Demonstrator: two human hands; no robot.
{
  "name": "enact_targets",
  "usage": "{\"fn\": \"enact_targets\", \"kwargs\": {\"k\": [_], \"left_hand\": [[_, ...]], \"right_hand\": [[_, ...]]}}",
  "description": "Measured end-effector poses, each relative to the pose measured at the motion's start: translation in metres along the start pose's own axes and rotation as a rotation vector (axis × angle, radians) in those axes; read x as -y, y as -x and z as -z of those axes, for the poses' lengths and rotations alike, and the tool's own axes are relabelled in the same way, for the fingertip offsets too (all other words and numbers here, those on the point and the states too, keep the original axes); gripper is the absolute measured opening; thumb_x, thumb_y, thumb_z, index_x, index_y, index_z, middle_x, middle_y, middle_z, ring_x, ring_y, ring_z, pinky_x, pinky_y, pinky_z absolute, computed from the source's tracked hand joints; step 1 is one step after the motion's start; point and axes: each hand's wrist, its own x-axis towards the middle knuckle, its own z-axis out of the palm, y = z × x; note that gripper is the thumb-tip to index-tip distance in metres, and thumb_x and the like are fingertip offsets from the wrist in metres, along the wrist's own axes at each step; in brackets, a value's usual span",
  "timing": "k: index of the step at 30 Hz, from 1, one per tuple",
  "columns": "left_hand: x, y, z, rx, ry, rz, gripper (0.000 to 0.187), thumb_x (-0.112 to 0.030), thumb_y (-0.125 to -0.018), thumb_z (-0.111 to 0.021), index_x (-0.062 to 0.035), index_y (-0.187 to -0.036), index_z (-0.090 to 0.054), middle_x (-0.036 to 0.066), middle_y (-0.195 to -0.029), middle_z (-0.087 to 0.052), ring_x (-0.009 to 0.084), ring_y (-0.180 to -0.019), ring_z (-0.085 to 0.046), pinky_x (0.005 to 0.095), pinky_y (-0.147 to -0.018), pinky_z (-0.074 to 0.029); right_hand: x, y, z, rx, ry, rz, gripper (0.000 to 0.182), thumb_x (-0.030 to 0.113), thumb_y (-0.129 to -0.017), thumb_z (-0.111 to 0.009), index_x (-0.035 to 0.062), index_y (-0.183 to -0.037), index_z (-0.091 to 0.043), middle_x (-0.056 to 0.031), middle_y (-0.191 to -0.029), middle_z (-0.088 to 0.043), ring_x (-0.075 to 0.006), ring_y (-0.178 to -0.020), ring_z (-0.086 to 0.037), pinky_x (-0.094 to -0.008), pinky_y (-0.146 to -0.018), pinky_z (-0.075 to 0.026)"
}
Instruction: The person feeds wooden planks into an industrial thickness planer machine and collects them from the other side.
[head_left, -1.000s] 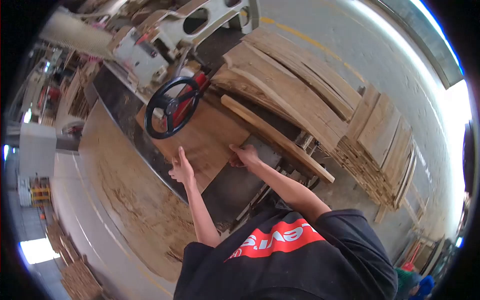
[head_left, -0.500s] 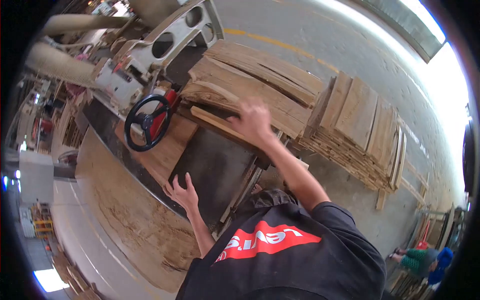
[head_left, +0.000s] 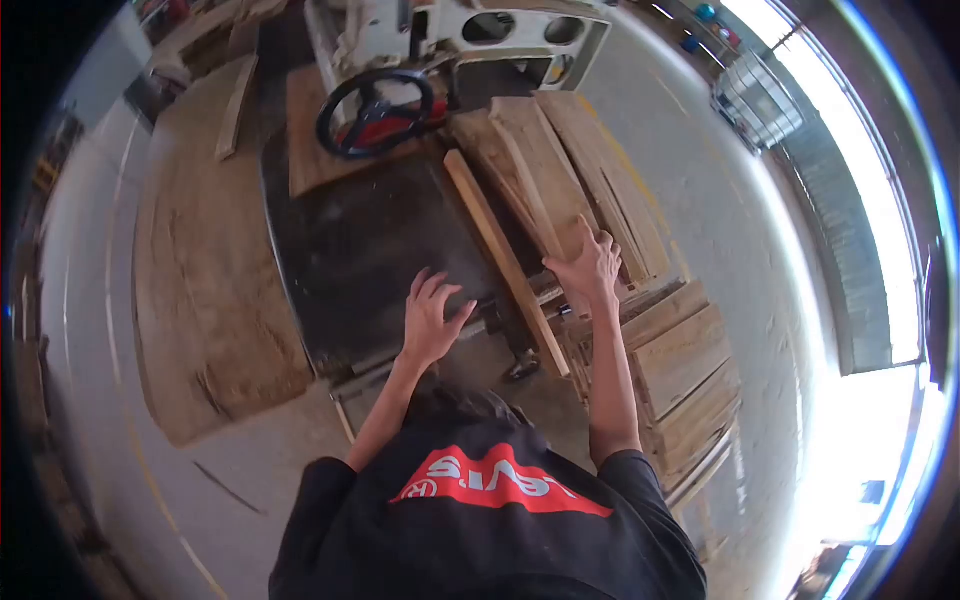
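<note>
My left hand [head_left: 435, 318] is open, fingers apart and curved, over the near edge of a black machine table [head_left: 370, 260]. Nothing is in it. My right hand [head_left: 592, 262] is also open, thumb and fingers spread, over the near end of a stack of rough wooden boards [head_left: 545, 165]. Its fingertips overlap the top boards in this view. Between my hands a long narrow wooden strip [head_left: 500, 255] runs along the table's right side. At the table's far end a flat wooden board [head_left: 305, 140] lies partly behind a black handwheel [head_left: 375, 112].
A pale machine frame [head_left: 530, 28] with round holes stands beyond the handwheel. On the left lies a large dusty wooden panel [head_left: 210, 270], with a loose strip [head_left: 235, 108] on it. More stacked boards [head_left: 685, 370] are by my right forearm. A white caged tank [head_left: 760, 100] stands far right.
The view has turned. My left hand has come away from the wooden board to the table's near edge. My right hand has moved from near the narrow strip to the stacked boards.
</note>
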Motion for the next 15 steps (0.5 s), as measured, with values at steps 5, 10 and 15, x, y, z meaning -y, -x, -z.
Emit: {"fn": "enact_targets", "kwargs": {"k": [5, 10, 15], "left_hand": [[-0.015, 0.046, -0.016, 0.094, 0.357, 0.198, 0.034, -0.03, -0.095, -0.081, -0.0034, -0.116, -0.076, 0.017, -0.138, -0.068, 0.0373, -0.139, -0.056, 0.0488, -0.114, -0.044], [-0.037, 0.048, -0.008, 0.177, 1.086, 0.746, 0.05, -0.045, -0.108, -0.061, -0.0031, -0.135, -0.067, 0.013, -0.134, -0.071, 0.0272, -0.13, -0.063, 0.0436, -0.101, -0.053], [-0.07, 0.036, 0.007, -0.027, 1.555, 0.858, 0.055, -0.041, -0.11, -0.055, -0.0012, -0.148, -0.054, 0.01, -0.127, -0.072, 0.0211, -0.106, -0.074, 0.0349, -0.084, -0.061]], "right_hand": [[0.004, 0.043, 0.022, 0.122, -0.404, 0.039, 0.099, 0.061, -0.075, -0.083, 0.005, -0.152, -0.057, -0.0356, -0.148, -0.051, -0.0512, -0.134, -0.052, -0.0572, -0.113, -0.044], [0.018, 0.113, 0.048, 1.039, -2.02, -0.211, 0.102, 0.071, -0.091, -0.062, -0.0042, -0.157, -0.043, -0.0302, -0.152, -0.052, -0.0456, -0.123, -0.064, -0.054, -0.1, -0.057], [0.041, 0.161, 0.003, 1.088, -2.043, -0.268, 0.094, 0.068, -0.098, -0.055, -0.0011, -0.16, -0.04, -0.0219, -0.145, -0.062, -0.0387, -0.12, -0.067, -0.0525, -0.095, -0.059]]}}
